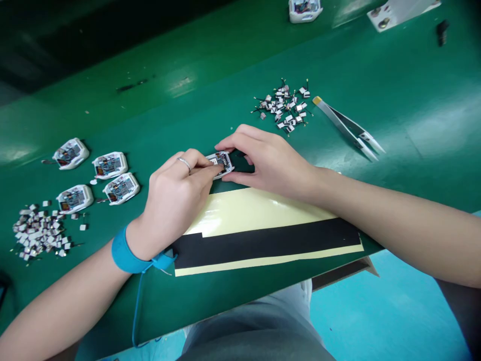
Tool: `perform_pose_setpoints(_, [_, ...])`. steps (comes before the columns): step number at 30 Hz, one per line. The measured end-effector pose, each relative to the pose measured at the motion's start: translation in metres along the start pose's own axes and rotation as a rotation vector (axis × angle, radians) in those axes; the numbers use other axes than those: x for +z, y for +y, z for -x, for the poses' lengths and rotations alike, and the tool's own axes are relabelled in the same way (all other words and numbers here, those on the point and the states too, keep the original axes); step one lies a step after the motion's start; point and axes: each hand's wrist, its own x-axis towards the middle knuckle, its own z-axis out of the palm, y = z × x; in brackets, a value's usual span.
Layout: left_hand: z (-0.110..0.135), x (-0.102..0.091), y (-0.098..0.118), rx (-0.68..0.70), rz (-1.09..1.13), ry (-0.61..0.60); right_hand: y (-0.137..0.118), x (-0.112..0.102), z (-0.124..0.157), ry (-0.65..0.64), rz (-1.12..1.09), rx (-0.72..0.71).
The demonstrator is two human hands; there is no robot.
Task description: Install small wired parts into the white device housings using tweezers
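green bench | black-and-cream adhesive sheet below | right hand: fingers clamped on edges of white electronic module, held just above sheet | left hand: fingers together on its face | tip: keep it braced, level

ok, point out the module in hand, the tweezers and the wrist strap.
Module point(221, 160), head view, on its exposed circuit face between the fingers.
Tweezers point(340, 123), head view, on the middle of the pale arm.
Wrist strap point(126, 253), head view, on the blue band.
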Motion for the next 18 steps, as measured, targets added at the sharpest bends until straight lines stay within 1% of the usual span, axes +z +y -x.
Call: perform_pose_setpoints(18, [0.0002,-0.0003,0.0006,0.022,-0.034,0.006,0.0011,0.0007,0.0007,-0.003,0.004,-0.013])
